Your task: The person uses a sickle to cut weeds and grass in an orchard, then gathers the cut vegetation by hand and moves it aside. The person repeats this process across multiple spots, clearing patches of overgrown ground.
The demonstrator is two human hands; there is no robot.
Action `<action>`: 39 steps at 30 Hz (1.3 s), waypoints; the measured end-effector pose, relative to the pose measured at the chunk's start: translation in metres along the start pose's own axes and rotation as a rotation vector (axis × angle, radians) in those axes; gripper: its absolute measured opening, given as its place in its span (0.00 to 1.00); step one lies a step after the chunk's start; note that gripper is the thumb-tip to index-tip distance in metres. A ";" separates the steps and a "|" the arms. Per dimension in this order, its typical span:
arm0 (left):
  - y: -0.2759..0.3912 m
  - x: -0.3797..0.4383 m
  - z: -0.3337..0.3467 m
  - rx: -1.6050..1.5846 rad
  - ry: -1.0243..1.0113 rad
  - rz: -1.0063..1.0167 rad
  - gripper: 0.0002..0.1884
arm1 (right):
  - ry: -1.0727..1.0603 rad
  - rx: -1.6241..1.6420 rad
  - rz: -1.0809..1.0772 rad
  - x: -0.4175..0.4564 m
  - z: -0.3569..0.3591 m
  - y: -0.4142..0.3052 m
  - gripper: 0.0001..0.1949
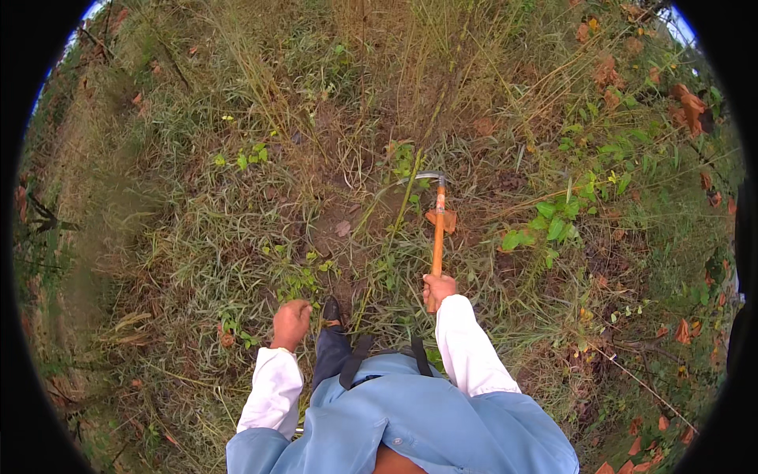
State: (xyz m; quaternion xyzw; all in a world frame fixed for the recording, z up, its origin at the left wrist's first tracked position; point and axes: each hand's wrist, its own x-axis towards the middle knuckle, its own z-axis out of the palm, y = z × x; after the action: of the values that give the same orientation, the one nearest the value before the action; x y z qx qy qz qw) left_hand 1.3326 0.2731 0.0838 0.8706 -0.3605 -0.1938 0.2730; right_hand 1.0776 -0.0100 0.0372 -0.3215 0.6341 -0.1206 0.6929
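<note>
In my right hand [440, 290] is the lower end of the wooden handle of a sickle [439, 240]. Its narrow curved metal blade [427, 175] points left from the top of the shaft, among grass and a tall green stalk [408, 195]. A dry brown leaf [449, 221] shows beside the handle. My left hand [291, 323] hangs at the left of my body with its fingers curled in, and I see nothing in it. Below it and to its right is my dark shoe [332, 310] on the ground.
Tall dry grass [408, 71] stands ahead. Trodden grass [201, 255] covers the left side. A broad-leaved green plant [553, 222] grows at the right. Thin bare twigs [648, 388] and dry orange leaves [682, 332] lie at lower right. A patch of bare soil [331, 231] lies before me.
</note>
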 end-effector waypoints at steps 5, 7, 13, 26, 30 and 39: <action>0.106 0.120 -0.017 -0.087 -0.125 0.430 0.09 | -0.035 -0.191 -0.008 -0.039 0.037 0.022 0.09; 0.135 0.150 -0.017 -0.027 -0.154 0.623 0.08 | -0.020 -0.314 0.008 -0.070 0.059 0.029 0.09; 0.215 0.216 -0.006 0.205 -0.171 1.067 0.08 | -0.174 -0.302 0.052 -0.121 0.066 0.066 0.10; 0.105 0.181 0.006 0.727 -0.013 0.431 0.14 | -0.453 -0.607 0.052 -0.150 0.012 0.140 0.10; 0.007 0.127 0.011 0.697 -0.281 -0.123 0.30 | -0.575 -0.712 0.051 -0.147 -0.023 0.162 0.11; -0.071 0.025 0.049 0.760 -0.337 0.039 0.20 | -0.520 -0.384 0.332 -0.156 -0.058 0.155 0.09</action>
State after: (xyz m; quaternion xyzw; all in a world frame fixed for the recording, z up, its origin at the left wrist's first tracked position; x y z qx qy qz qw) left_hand 1.3601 0.2800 -0.0012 0.8586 -0.4624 -0.1817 -0.1269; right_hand 0.9584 0.1814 0.0700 -0.3581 0.4912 0.2006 0.7683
